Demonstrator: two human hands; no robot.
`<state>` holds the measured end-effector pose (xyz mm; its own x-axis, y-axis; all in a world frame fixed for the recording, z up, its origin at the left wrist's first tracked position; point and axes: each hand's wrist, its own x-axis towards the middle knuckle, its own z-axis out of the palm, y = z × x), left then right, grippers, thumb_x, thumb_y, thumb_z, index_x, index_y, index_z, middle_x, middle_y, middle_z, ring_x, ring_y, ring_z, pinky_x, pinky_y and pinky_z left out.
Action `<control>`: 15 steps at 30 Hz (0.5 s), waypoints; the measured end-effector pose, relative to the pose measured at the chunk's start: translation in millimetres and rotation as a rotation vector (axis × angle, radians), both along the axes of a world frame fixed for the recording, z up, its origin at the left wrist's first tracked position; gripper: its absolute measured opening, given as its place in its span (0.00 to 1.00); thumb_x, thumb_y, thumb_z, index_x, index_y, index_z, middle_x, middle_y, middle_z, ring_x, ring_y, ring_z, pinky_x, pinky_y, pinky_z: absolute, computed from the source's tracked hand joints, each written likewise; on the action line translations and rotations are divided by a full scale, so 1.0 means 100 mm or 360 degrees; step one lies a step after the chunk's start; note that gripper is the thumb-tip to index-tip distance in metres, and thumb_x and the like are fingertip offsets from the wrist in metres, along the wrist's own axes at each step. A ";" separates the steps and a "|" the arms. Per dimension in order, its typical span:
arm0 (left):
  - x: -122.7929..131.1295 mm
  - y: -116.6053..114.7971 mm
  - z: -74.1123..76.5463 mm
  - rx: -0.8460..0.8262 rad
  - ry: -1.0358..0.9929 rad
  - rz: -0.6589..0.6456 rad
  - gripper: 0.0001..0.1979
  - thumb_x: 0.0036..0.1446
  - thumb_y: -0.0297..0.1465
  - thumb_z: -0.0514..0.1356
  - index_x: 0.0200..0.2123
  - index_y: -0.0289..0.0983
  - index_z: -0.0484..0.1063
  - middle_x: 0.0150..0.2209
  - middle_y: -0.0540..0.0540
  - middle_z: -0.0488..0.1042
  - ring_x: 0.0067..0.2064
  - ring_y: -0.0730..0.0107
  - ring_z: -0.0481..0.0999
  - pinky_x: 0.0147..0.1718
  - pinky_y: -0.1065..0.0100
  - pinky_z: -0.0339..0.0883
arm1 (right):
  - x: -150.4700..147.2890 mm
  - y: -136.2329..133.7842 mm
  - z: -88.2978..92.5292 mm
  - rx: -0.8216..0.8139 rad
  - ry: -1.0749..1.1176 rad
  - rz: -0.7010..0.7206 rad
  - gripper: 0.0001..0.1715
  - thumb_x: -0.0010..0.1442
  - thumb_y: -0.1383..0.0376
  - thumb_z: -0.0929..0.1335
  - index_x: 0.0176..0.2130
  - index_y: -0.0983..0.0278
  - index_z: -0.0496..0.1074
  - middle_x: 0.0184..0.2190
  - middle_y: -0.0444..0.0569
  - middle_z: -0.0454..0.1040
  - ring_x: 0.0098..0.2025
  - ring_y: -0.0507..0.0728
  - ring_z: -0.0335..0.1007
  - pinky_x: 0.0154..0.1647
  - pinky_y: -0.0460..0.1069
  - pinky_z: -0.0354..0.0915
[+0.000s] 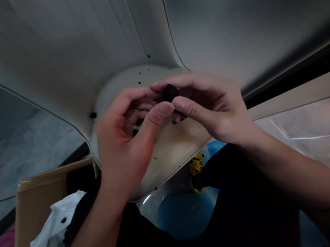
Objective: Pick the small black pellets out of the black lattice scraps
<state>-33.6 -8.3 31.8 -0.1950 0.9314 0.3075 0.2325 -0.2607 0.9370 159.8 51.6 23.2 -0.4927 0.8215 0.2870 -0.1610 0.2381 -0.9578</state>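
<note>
A small dark, rounded black piece (171, 92) is pinched at the meeting fingertips of both hands. Its exact kind cannot be made out. My left hand (126, 133) curls round from the left, thumb pressed toward the piece. From the right, my right hand (211, 100) closes on it with thumb and fingers, the two thumb tips nearly touching. Both hands are above a pale, rounded ledge (175, 150) scattered with tiny black scraps. Other small black bits (139, 122) show beside my left fingers; whether they lie in the palm or on the ledge is unclear.
A large pale panel (79, 37) rises behind the ledge, with a black lump (93, 115) at its left. At lower left stands a cardboard box (36, 194) with a white plastic bag (44, 246). Below are a blue seat (185, 214) and a yellow shoe (195, 164).
</note>
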 end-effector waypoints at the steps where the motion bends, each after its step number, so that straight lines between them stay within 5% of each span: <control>1: 0.01 0.00 -0.01 0.0007 -0.0040 -0.0011 0.10 0.67 0.46 0.79 0.47 0.51 0.88 0.43 0.54 0.88 0.45 0.63 0.90 0.43 0.61 0.87 | 0.01 0.00 0.00 0.0015 -0.0017 -0.0043 0.15 0.72 0.54 0.80 0.56 0.52 0.88 0.50 0.45 0.87 0.47 0.58 0.85 0.53 0.55 0.83; 10: -0.03 0.08 -0.09 -0.0012 -0.0110 -0.0099 0.11 0.65 0.41 0.80 0.43 0.46 0.86 0.43 0.50 0.88 0.43 0.61 0.89 0.44 0.58 0.88 | 0.07 0.04 -0.06 0.0147 -0.0163 -0.0291 0.17 0.60 0.53 0.87 0.45 0.54 0.88 0.46 0.48 0.87 0.54 0.65 0.85 0.64 0.62 0.82; 15: -0.02 0.10 -0.14 0.0050 -0.0167 -0.0086 0.08 0.64 0.35 0.81 0.40 0.46 0.87 0.39 0.52 0.87 0.42 0.64 0.89 0.41 0.61 0.86 | 0.04 0.06 -0.09 0.0128 -0.0172 -0.0202 0.09 0.68 0.54 0.83 0.45 0.54 0.88 0.47 0.47 0.88 0.54 0.64 0.85 0.62 0.62 0.82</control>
